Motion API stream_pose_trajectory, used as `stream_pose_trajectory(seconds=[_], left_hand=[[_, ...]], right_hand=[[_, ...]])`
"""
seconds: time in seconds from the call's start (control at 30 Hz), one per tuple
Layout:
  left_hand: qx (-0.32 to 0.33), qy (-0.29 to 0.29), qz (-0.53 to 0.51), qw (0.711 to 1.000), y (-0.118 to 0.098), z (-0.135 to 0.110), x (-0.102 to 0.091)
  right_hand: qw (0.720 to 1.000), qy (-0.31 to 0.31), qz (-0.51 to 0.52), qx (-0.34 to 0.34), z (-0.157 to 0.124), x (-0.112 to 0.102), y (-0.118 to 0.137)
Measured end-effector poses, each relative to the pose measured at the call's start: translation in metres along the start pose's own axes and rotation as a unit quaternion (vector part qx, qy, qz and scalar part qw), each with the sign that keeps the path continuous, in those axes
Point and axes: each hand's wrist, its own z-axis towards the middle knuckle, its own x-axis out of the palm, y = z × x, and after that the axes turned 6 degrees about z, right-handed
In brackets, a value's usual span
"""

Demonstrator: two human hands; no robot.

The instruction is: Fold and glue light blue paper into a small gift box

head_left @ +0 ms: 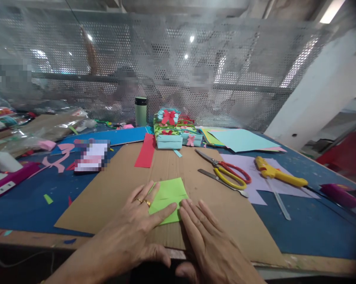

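Observation:
A folded piece of bright green paper lies on a brown cardboard sheet before me. My left hand rests flat across its left side, fingers stretched out, two rings on them. On the right edge of the paper lie the fingertips of my right hand, its fingers straight and side by side. Creases cross the paper. Beyond it a red paper strip lies on the cardboard. To the right are scissors with red and yellow handles and a metal blade.
Small paper boxes stand at the back beside a green tumbler. A yellow glue gun lies right, on lilac paper. Coloured sheets are stacked behind. A phone and paper scraps lie left.

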Motion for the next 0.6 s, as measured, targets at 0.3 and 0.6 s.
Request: stream_pose_trajectory(seconds=[0.3, 0.6], left_hand=[[-0.02, 0.009, -0.018, 1.0, -0.001, -0.001, -0.001], [-0.033, 0.058, -0.038, 0.997, -0.005, 0.002, -0.01]], right_hand=[[0.996, -0.019, -0.084, 0.035, -0.015, -0.022, -0.012], [0.998, 0.053, -0.024, 0.021, 0.032, -0.013, -0.007]])
